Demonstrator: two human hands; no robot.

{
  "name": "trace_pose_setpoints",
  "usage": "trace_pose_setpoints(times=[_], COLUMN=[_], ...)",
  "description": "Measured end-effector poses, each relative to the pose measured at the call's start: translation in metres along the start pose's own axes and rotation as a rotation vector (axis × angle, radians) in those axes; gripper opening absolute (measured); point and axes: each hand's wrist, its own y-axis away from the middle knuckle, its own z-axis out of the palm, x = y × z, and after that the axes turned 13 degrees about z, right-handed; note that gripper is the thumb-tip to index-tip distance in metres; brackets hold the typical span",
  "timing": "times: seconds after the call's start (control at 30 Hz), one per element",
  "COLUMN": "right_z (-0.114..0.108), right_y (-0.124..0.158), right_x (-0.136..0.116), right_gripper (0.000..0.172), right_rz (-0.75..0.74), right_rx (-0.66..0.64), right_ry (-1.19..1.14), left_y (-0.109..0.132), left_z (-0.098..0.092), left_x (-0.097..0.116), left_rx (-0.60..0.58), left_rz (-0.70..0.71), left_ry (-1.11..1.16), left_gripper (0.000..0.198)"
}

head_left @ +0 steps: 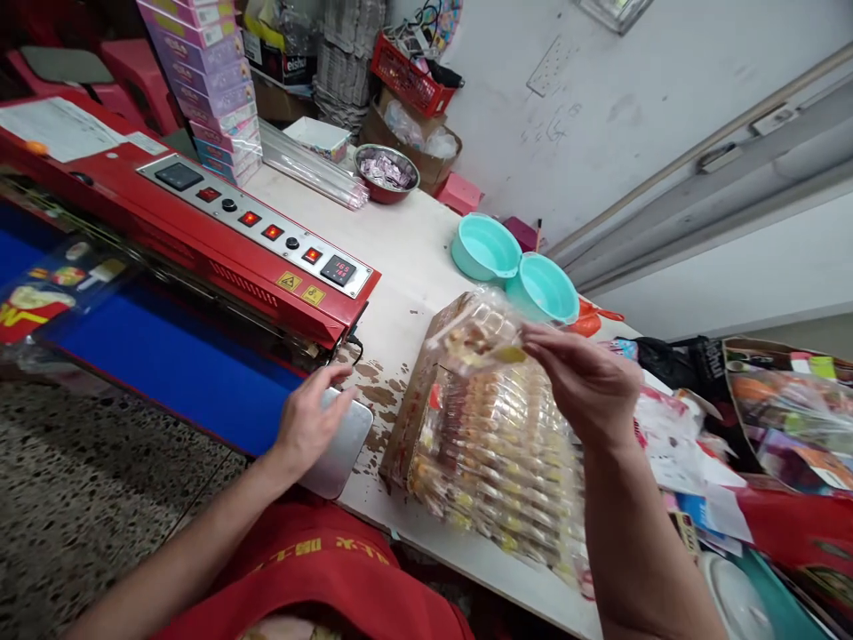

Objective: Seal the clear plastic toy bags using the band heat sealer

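My right hand (590, 378) is closed in a pinch on the edge of a clear plastic package (473, 333), with small tan and yellow pieces inside. It is held up over a cardboard box (406, 418) packed with rows of similar clear packages (499, 453). My left hand (310, 422) is open, its fingers extended over a silver metal plate (350, 444) at the end of the blue conveyor belt (179, 364). Whether those fingers touch the plate I cannot tell. The red sealing machine (200, 240) with lit switches stands beyond the left hand.
Two turquoise basins (486, 244) stand behind the box. A metal bowl of small sachets (386, 173) and long clear plastic sleeves (313, 164) lie farther back. Stacked boxes (213, 89) rise behind the machine. A colourful package (46, 298) lies on the belt. Papers and bags (680, 444) crowd the right.
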Motion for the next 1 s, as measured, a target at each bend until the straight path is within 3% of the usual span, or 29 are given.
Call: trace_pose_setpoints(times=[0.13, 0.23, 0.33, 0.53, 0.67, 0.87, 1.0], right_z=[0.039, 0.078, 0.112, 0.171, 0.2, 0.241, 0.268], right_y=[0.032, 0.046, 0.057, 0.074, 0.076, 0.064, 0.063], right_x=[-0.036, -0.035, -0.024, -0.005, 0.005, 0.013, -0.003], right_gripper=[0.01, 0.009, 0.012, 0.03, 0.042, 0.049, 0.051], right_rz=[0.058, 0.192, 0.395, 0.77, 0.925, 1.102, 1.124], right_rx=[-0.305, -0.428, -0.445, -0.456, -0.514, -0.477, -0.464], right_ry=[-0.155, -0.235, -0.338, -0.579, -0.656, -0.741, -0.789], left_y=[-0.027, -0.039, -0.038, -0.025, -0.024, -0.024, -0.031], left_z=[0.014, 0.012, 0.01, 0.021, 0.017, -0.026, -0.05], left_x=[0.037, 0.04, 0.024, -0.042, -0.071, -0.082, -0.089], left_rx=[-0.077, -0.059, 0.057, 0.368, 0.366, 0.272, 0.366], left_rz=[-0.07, -0.307, -0.46, -0.481, -0.614, -0.742, -0.728], left_ry=[0.49, 0.677, 0.703, 0.51, 0.466, 0.492, 0.44], left_gripper=[0.064, 0.043, 0.033, 0.034, 0.033, 0.036, 0.034])
